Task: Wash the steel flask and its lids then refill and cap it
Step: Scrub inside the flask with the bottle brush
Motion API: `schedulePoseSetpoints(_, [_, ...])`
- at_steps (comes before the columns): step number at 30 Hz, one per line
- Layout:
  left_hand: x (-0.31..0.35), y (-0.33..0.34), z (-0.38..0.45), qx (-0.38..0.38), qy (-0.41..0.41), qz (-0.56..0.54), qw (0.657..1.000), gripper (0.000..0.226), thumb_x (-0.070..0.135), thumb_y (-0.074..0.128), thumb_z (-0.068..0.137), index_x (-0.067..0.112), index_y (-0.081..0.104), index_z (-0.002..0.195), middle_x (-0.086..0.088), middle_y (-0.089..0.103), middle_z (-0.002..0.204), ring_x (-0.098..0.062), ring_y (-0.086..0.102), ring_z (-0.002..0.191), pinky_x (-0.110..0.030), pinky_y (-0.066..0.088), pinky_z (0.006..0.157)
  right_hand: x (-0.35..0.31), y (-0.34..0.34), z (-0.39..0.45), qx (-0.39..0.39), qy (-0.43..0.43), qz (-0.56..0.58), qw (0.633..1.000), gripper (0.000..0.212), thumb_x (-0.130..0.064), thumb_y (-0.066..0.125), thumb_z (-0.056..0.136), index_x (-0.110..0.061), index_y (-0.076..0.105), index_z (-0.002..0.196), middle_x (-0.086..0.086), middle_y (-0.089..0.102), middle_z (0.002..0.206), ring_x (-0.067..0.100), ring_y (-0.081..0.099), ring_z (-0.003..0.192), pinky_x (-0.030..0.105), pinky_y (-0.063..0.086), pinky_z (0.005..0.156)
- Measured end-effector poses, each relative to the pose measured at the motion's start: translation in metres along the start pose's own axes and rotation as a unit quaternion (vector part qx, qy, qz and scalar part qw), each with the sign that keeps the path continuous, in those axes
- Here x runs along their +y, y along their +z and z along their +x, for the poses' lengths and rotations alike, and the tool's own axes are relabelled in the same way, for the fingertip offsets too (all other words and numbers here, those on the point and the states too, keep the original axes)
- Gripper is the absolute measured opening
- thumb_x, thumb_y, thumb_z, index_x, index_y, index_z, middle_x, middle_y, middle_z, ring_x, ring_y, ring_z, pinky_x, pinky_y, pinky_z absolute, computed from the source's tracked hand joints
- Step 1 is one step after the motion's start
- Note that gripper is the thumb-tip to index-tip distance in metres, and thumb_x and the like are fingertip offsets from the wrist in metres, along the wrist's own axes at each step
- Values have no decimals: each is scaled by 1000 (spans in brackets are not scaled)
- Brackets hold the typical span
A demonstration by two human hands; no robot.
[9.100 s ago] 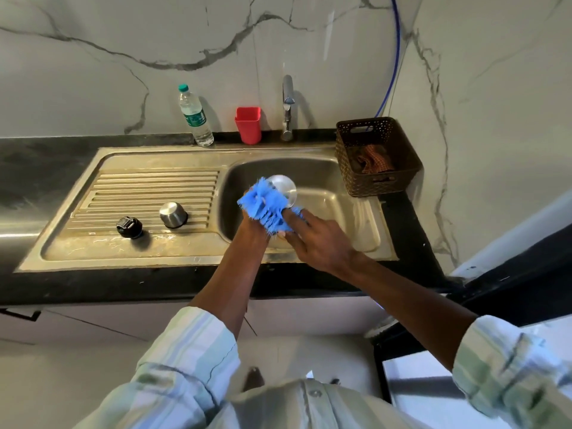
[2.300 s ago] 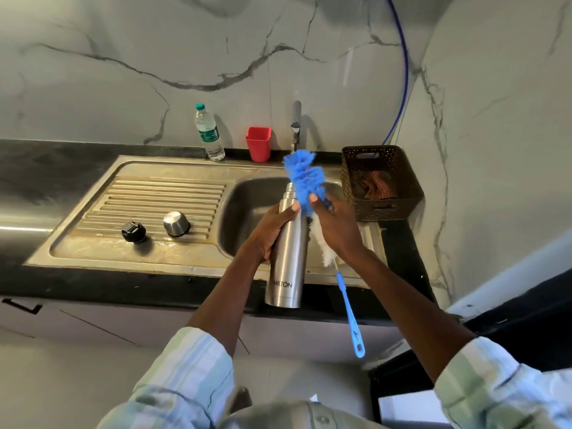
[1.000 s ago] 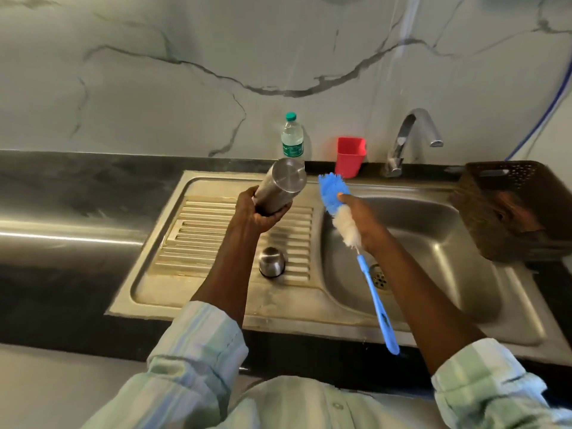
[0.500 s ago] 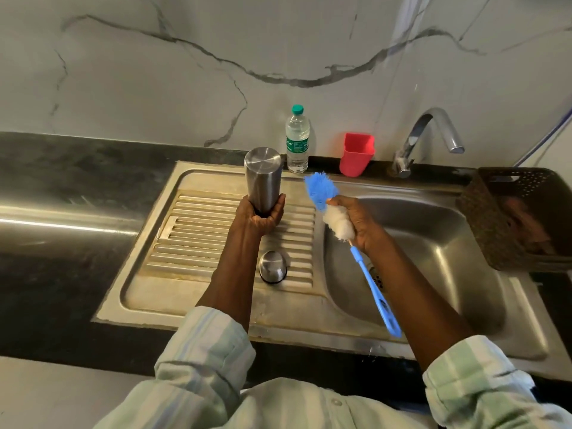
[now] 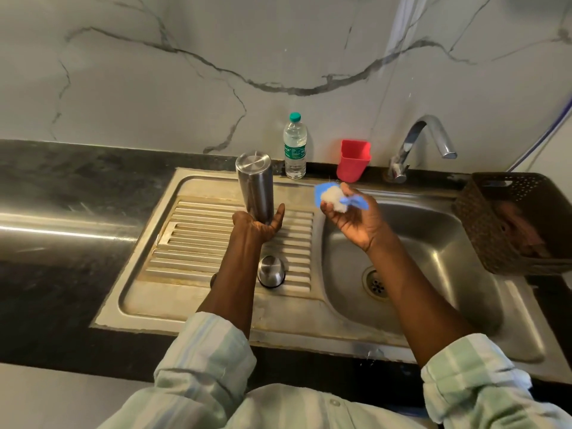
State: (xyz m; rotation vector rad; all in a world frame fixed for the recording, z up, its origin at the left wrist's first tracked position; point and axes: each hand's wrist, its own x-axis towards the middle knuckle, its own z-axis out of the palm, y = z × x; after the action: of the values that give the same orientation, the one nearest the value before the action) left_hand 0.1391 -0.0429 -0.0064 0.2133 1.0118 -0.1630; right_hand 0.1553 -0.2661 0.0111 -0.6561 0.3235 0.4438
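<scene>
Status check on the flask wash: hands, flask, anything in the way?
Left hand grips the steel flask, upside down over the drainboard. Right hand holds the blue brush. Steel cap lies just below; nothing blocking.

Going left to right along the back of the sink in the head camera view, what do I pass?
Steel flask held upside down by the left hand → water bottle → red cup → tap → brown basket.
</scene>
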Motion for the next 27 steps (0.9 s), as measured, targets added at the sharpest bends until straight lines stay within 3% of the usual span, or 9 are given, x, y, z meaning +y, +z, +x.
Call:
schedulePoseSetpoints(4, [-40,6,-16,23,43,35,998,51,50,35,101,8,51,125,-19,50,110,-37,59,76,-40,57,54,-10,4,3,-21,-47,57,997,57,1,59,84,0,45,140,29,47,139,43,55,116,41,60,68])
schedulePoseSetpoints(6, [-57,14,-17,21,36,100,994,49,49,38,100,4,46,120,-17,48,99,-28,55,68,-30,51,39,-19,11,0,-24,-62,80,995,57,4,67,75,8,52,130,31,47,138,43,63,102,40,61,64])
schedulePoseSetpoints(8, [-70,25,-17,-8,51,161,986,37,39,41,101,2,44,100,-14,47,83,-22,50,60,-27,49,34,-33,21,-3,-34,-82,99,991,45,3,72,66,11,63,109,32,54,126,40,71,80,37,61,62])
schedulePoseSetpoints(10, [-79,36,-16,-45,73,224,971,26,27,46,100,5,42,87,-13,46,73,-22,50,58,-26,50,37,-50,32,-4,-35,-101,115,988,35,-2,66,78,10,61,110,32,60,112,37,72,72,33,61,59])
schedulePoseSetpoints(13, [-85,56,-12,-87,122,317,936,17,18,50,98,7,44,86,-9,46,69,-21,52,60,-33,53,52,-84,46,5,-29,-105,169,980,23,-12,57,96,10,59,101,35,60,98,38,69,74,31,59,54])
schedulePoseSetpoints(16, [-83,80,-3,-108,186,397,892,11,17,52,97,9,49,91,-8,46,71,-20,53,59,-35,51,57,-116,56,21,-28,-88,216,972,27,-17,58,97,10,59,102,35,50,109,38,62,84,33,59,51])
schedulePoseSetpoints(22, [-80,117,9,-111,250,495,825,11,15,57,97,13,52,87,-7,49,71,-17,52,53,-29,53,49,-145,62,63,23,-70,205,976,27,-20,56,98,7,57,96,35,40,102,40,65,51,33,58,55])
schedulePoseSetpoints(25, [-80,125,17,-110,254,515,811,11,17,58,97,13,53,88,-7,51,72,-17,54,53,-28,53,48,-142,57,85,62,-54,179,980,33,-24,54,100,8,57,105,35,40,106,39,66,77,33,59,57])
schedulePoseSetpoints(27, [-80,129,23,-110,251,520,809,11,17,59,96,13,54,88,-7,52,71,-17,55,54,-28,52,47,-140,51,96,83,-36,158,983,35,-28,51,101,4,56,113,37,35,116,35,61,107,33,59,75])
